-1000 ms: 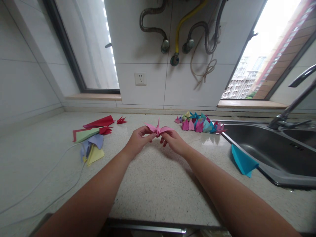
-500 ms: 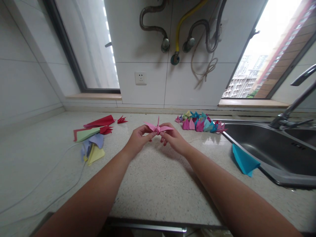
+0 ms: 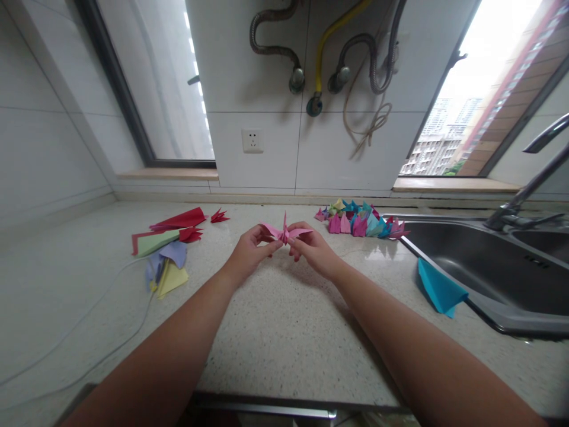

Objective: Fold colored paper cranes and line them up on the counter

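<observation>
Between both hands is a pink origami crane [image 3: 285,235], its wings spread to either side and a narrow point standing up in the middle. My left hand [image 3: 252,248] pinches its left side with thumb and fingers. On the right side, my right hand [image 3: 311,249] grips it the same way, fingers curled beneath the wing. The crane is held just above the speckled countertop [image 3: 284,332]. Behind my right hand stands a cluster of folded paper cranes [image 3: 360,224] in pink, blue, yellow and other colours.
Folded papers lie at left: red [image 3: 180,219], green [image 3: 156,242], purple [image 3: 174,254] and yellow [image 3: 173,279], with a white cable [image 3: 98,299] beside them. A blue folded paper [image 3: 440,287] rests by the steel sink [image 3: 498,323]. A faucet [image 3: 511,207] rises at right.
The crane's wings and centre have shifted very slightly in my fingers. Both hands keep the same hold, and the other papers stay where they were.
</observation>
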`<action>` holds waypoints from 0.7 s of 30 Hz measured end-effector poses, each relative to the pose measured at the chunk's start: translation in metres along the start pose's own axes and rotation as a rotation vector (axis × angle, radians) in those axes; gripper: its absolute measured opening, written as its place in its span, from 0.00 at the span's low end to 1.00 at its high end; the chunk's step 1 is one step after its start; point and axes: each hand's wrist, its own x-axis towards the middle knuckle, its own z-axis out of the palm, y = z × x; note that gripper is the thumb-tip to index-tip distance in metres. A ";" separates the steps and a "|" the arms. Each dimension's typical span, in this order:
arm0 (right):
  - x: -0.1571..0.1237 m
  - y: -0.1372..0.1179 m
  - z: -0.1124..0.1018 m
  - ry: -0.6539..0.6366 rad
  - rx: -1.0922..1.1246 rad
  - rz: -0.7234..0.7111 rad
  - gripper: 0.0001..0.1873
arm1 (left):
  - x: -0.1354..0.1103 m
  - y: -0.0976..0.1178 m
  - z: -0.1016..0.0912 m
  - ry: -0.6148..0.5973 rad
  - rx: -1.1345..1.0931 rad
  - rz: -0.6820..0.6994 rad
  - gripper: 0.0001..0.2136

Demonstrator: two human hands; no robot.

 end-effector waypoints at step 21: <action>0.001 0.000 -0.005 0.015 0.091 0.087 0.20 | 0.001 -0.003 0.001 0.019 -0.082 -0.038 0.21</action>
